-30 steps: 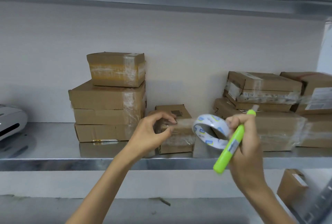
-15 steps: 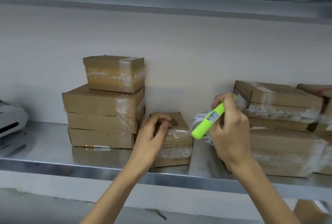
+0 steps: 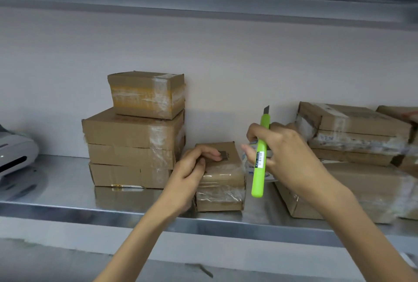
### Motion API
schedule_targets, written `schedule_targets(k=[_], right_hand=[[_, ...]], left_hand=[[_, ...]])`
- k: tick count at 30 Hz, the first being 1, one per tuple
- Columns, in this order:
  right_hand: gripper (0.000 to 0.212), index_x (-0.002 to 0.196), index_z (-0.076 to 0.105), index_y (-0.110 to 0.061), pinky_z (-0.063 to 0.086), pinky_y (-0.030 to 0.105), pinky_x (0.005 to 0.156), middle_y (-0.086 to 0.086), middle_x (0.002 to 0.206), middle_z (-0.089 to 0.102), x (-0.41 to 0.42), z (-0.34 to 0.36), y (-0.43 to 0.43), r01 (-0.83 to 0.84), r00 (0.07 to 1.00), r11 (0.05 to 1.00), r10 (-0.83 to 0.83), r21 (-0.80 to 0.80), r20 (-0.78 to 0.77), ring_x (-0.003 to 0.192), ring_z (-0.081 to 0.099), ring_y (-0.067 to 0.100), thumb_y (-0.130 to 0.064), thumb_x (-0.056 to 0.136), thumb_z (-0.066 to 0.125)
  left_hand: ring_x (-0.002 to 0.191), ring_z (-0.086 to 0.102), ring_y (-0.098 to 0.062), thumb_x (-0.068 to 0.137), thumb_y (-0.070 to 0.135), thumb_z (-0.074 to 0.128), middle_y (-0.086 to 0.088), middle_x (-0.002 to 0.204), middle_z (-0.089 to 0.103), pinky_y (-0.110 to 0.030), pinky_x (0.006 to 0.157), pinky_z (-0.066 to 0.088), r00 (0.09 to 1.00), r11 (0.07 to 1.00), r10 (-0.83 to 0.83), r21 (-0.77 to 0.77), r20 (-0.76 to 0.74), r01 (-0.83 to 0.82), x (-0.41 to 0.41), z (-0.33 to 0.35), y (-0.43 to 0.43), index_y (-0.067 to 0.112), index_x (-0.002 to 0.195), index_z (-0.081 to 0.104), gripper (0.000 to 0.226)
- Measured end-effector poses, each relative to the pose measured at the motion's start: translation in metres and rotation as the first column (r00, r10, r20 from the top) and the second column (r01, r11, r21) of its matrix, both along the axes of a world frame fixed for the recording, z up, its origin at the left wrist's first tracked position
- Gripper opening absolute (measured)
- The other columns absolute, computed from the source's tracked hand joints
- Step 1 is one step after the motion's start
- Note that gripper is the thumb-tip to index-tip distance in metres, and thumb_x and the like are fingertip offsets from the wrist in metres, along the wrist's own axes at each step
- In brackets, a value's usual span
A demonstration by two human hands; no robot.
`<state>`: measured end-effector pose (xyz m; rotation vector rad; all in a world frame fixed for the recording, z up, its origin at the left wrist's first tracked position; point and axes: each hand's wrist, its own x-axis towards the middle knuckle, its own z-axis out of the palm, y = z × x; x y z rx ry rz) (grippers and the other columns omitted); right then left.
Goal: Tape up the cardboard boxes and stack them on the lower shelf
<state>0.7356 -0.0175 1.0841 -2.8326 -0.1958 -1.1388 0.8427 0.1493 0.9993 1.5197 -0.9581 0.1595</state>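
The small cardboard box [image 3: 222,182], near the front lip of the metal shelf [image 3: 67,191], is held at its top edge by the curled left grip [image 3: 192,168], while a green utility knife [image 3: 259,168] and a tape roll [image 3: 246,164] are clasped in the right grip [image 3: 287,152] beside it. Clear tape is seen over the box, so cutting the strip and stacking are judged left; room is limited by a taped stack [image 3: 133,143] on the left and more boxes [image 3: 352,193] on the right.

Four cardboard boxes form one stack [image 3: 133,132] at centre left. One small box [image 3: 222,182] sits mid-frame. At least four more boxes, blurred, form a pile [image 3: 352,121] at right. Two hands show, a left hand [image 3: 192,168] and a right hand [image 3: 291,152]. There is one green utility knife [image 3: 260,162], one tape roll [image 3: 268,176] and one white machine [image 3: 15,152] at far left.
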Motion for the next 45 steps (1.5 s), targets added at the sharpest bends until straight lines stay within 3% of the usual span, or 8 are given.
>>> schedule_targets(k=[5, 13, 19, 24, 28, 32, 41, 45], right_hand=[[0.021, 0.081, 0.053, -0.011, 0.025, 0.031, 0.064, -0.003, 0.058, 0.036, -0.001, -0.010, -0.009, 0.071, 0.995, 0.996, -0.067, 0.048, -0.073, 0.063, 0.043, 0.031, -0.030, 0.088, 0.060], [0.025, 0.086, 0.052, -0.020, 0.048, 0.042, 0.059, -0.011, 0.068, 0.044, -0.011, -0.036, -0.017, 0.102, 0.989, 0.987, -0.087, 0.128, -0.115, 0.066, 0.050, 0.026, 0.000, 0.079, 0.063], [0.019, 0.108, 0.062, -0.019, 0.049, 0.040, 0.067, -0.001, 0.077, 0.053, -0.009, -0.052, -0.009, 0.062, 0.998, 0.973, -0.059, 0.222, -0.019, 0.074, 0.052, 0.025, -0.017, 0.089, 0.064], [0.037, 0.114, 0.064, -0.008, 0.047, 0.044, 0.086, 0.004, 0.081, 0.067, -0.003, -0.045, 0.003, 0.034, 0.957, 0.980, -0.089, 0.198, 0.277, 0.085, 0.054, 0.024, -0.036, 0.093, 0.053], [0.047, 0.128, 0.054, -0.019, 0.048, 0.029, 0.079, 0.000, 0.097, 0.065, 0.000, -0.036, 0.022, -0.189, 0.929, 0.848, -0.008, 0.495, 0.369, 0.087, 0.064, 0.017, -0.049, 0.094, 0.041], [0.018, 0.098, 0.070, -0.027, 0.050, 0.023, 0.060, -0.004, 0.076, 0.066, 0.006, -0.031, 0.030, -0.329, 0.926, 0.601, 0.054, 0.729, 0.373, 0.061, 0.060, 0.007, -0.038, 0.093, 0.056], [0.037, 0.064, 0.048, -0.009, 0.037, 0.018, 0.049, -0.007, 0.043, 0.054, 0.023, -0.030, 0.031, -0.152, 0.985, 0.632, 0.033, 0.760, 0.170, 0.046, 0.051, 0.008, -0.030, 0.091, 0.061], [0.041, 0.064, 0.045, 0.000, 0.035, 0.020, 0.046, 0.016, 0.054, 0.056, 0.024, -0.024, 0.027, -0.161, 0.980, 0.635, 0.008, 0.756, 0.201, 0.043, 0.053, 0.004, -0.026, 0.094, 0.056]], left_hand=[[0.102, 0.061, -0.011, 0.095, -0.014, 0.033, -0.007, 0.101, 0.067, -0.016, 0.086, 0.042, 1.000, 0.999, -0.017, 0.047, 0.005, 0.017, -0.001, 0.002, -0.001, 0.013, 0.103, 0.063, 0.041], [0.111, 0.057, -0.012, 0.099, 0.008, 0.048, 0.004, 0.105, 0.068, -0.028, 0.099, 0.041, 0.998, 0.989, -0.030, 0.145, 0.055, 0.021, 0.003, 0.005, 0.003, 0.018, 0.104, 0.069, 0.024], [0.109, 0.058, -0.008, 0.092, 0.025, 0.057, 0.009, 0.104, 0.068, -0.019, 0.093, 0.043, 0.995, 0.976, -0.082, 0.207, 0.063, 0.067, 0.004, 0.013, 0.008, 0.021, 0.099, 0.075, 0.019], [0.103, 0.062, -0.003, 0.091, 0.012, 0.063, 0.011, 0.100, 0.070, -0.012, 0.086, 0.044, 0.996, 0.972, -0.082, 0.225, 0.045, 0.070, 0.002, 0.017, 0.009, 0.018, 0.095, 0.075, 0.014], [0.098, 0.064, 0.001, 0.089, 0.010, 0.065, 0.011, 0.097, 0.072, -0.012, 0.085, 0.047, 0.997, 0.972, -0.070, 0.222, -0.037, 0.077, 0.001, 0.020, 0.007, 0.017, 0.093, 0.076, 0.014], [0.090, 0.062, 0.005, 0.085, 0.010, 0.069, 0.010, 0.094, 0.068, -0.004, 0.077, 0.041, 0.998, 0.980, 0.047, 0.194, -0.032, -0.040, 0.000, 0.021, 0.008, 0.019, 0.083, 0.076, 0.012], [0.085, 0.058, 0.003, 0.085, 0.017, 0.067, 0.011, 0.097, 0.060, -0.003, 0.074, 0.036, 0.990, 0.937, 0.138, 0.319, 0.033, -0.141, -0.003, 0.026, 0.008, 0.026, 0.075, 0.069, 0.015], [0.084, 0.057, 0.000, 0.088, 0.014, 0.064, 0.007, 0.096, 0.058, -0.004, 0.073, 0.038, 0.989, 0.927, 0.140, 0.345, 0.051, -0.149, -0.007, 0.027, 0.009, 0.025, 0.074, 0.067, 0.018]])
